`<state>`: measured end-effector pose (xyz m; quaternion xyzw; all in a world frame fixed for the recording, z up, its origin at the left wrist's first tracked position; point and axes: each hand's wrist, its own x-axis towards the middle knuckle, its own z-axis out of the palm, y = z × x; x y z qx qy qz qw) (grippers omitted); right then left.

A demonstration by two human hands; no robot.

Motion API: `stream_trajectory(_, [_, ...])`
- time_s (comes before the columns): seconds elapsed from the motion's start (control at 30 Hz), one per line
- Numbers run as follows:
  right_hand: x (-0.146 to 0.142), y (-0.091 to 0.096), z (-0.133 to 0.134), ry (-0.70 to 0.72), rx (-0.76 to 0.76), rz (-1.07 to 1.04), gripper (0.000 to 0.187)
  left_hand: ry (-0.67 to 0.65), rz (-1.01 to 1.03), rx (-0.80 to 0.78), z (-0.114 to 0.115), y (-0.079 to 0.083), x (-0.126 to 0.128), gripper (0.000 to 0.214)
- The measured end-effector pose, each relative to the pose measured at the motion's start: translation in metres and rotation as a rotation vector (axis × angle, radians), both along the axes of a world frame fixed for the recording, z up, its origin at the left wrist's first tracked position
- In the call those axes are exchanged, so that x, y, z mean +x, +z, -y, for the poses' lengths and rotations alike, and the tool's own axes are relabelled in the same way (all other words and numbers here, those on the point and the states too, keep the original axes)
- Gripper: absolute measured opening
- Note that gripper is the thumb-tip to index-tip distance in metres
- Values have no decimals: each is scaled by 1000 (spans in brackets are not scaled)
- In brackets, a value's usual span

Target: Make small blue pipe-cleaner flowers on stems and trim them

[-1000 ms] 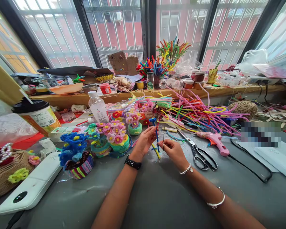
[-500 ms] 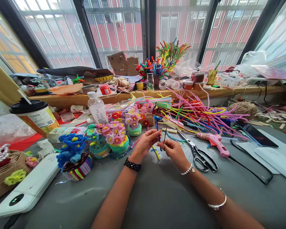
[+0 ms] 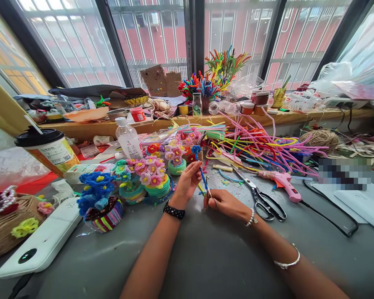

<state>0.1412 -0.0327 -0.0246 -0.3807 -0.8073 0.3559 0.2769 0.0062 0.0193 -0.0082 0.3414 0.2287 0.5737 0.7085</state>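
Observation:
Pinched in the fingers of my left hand (image 3: 188, 178) is a blue pipe cleaner flower (image 3: 196, 150), its head above the fingertips. Its blue stem (image 3: 203, 179) slants down to the right. My right hand (image 3: 226, 203) is closed around what looks like small dark scissors (image 3: 208, 192), their blades at the stem's lower end. The fingers partly hide the handles. Yellow pipe cleaner pieces (image 3: 201, 189) lie behind the hands. Larger black-handled scissors (image 3: 266, 203) rest to the right. Pots of pink pipe cleaner flowers (image 3: 151, 172) and blue ones (image 3: 98, 191) stand on the left.
A pink glue gun (image 3: 282, 182) with a black cord lies at the right. Loose pipe cleaners (image 3: 252, 143) are heaped at the back. A plastic bottle (image 3: 128, 139), a drink cup (image 3: 48, 151) and a white device (image 3: 42, 241) stand or lie leftward on the grey table (image 3: 205, 257).
The blue flower has shifted left and its stem tilts more. My right hand has moved lower, bringing the small scissors from upright beside the stem to its lower end.

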Motion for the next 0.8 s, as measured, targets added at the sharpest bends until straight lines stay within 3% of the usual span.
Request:
stream_trajectory(0.37, [0, 6, 2, 90, 70, 17, 75, -25, -31, 39, 3, 2, 1, 13])
stream_trajectory(0.8, [-6, 2, 2, -95, 82, -74, 56, 103, 13, 16, 0, 1, 1, 17])
